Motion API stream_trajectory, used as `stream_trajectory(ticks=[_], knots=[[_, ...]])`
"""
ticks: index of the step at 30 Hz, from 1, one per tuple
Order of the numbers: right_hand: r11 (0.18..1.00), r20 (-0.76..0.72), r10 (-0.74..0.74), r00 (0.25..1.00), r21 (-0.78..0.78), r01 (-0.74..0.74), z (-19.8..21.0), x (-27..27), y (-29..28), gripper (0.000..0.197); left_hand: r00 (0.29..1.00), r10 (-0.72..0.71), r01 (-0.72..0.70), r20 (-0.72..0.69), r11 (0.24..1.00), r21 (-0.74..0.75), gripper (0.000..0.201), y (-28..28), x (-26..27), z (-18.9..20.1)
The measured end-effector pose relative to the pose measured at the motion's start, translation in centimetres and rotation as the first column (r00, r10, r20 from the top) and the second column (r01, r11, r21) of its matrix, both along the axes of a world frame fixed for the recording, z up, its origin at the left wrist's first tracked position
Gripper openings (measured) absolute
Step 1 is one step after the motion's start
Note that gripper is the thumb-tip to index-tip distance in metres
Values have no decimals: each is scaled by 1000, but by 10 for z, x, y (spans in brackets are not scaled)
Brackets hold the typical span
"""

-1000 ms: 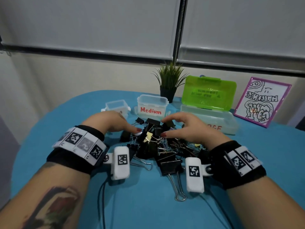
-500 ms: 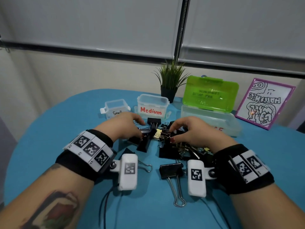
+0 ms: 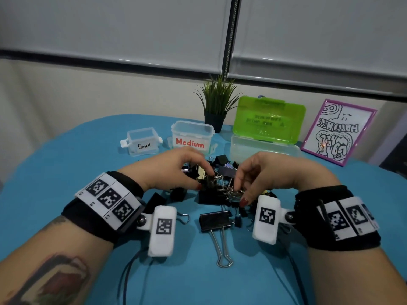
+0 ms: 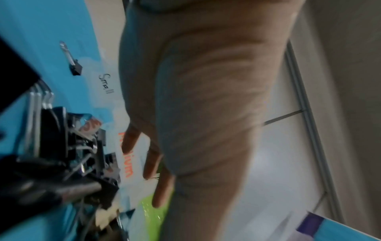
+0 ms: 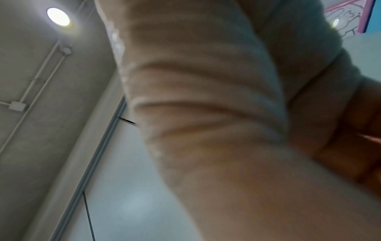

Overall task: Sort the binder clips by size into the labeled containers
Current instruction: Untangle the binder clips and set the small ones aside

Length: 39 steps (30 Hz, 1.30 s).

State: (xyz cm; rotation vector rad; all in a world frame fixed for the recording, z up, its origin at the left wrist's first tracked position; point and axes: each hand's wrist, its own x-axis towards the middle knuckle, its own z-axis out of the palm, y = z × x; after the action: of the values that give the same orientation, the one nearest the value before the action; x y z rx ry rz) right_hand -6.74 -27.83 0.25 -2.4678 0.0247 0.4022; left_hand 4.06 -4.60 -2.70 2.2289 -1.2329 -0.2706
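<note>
A tangled pile of black binder clips (image 3: 220, 172) of mixed sizes lies in the middle of the blue table (image 3: 66, 164); it also shows at the left of the left wrist view (image 4: 72, 146). My left hand (image 3: 206, 182) pinches a small clip at the pile's top between thumb and forefinger. My right hand (image 3: 239, 194) pinches a bunch of wire handles tangled with that clip. Behind the pile stand the clear Small box (image 3: 142, 142), the Medium box (image 3: 192, 135) and a larger clear box (image 3: 264, 148) with an upright green lid (image 3: 268, 119). The right wrist view shows only a blurred palm.
One large black clip (image 3: 214, 221) lies alone nearer to me, its wire handles pointing at me. A small clip (image 4: 75, 68) lies apart near the Small box. A potted plant (image 3: 217, 106) and a purple-framed drawing (image 3: 337, 133) stand at the table's back.
Both hands have risen from lying flat over the pile, and their fingertips have come together on tangled clips at its middle. The pile has been spread a little.
</note>
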Motion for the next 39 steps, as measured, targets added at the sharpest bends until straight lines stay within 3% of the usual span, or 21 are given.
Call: stream_trajectory(ticks=[3, 6, 8, 16, 20, 23, 26, 39], knots=[[987, -21, -25, 999, -160, 22, -4, 2, 5, 26, 984, -174, 175, -42, 985, 13, 43, -6, -17, 5], [963, 2, -65, 998, -260, 64, -13, 9, 15, 22, 948, -312, 319, -67, 937, 146, 52, -16, -29, 1], [962, 18, -75, 997, -263, 77, -16, 13, 17, 22, 939, -340, 341, -47, 909, 238, 55, -19, -30, -2], [978, 48, -34, 998, -203, 43, -19, 16, 18, 15, 993, -121, 118, -5, 955, 271, 43, -11, -22, -1], [972, 86, -74, 994, -218, 92, -19, 16, 18, 14, 1000, -16, 13, 12, 985, 171, 34, -4, -14, 3], [965, 74, -107, 992, -233, 122, -16, 14, 16, 32, 1000, 1, -1, 6, 996, 91, 31, -3, -12, 5], [956, 46, -103, 994, -270, 112, -16, 13, 19, 38, 1000, -14, 11, 18, 990, 137, 37, -2, -14, 6], [959, 94, -144, 985, -232, 162, -20, 19, 29, 18, 997, 72, -69, -7, 980, 186, 49, -3, -13, 5]])
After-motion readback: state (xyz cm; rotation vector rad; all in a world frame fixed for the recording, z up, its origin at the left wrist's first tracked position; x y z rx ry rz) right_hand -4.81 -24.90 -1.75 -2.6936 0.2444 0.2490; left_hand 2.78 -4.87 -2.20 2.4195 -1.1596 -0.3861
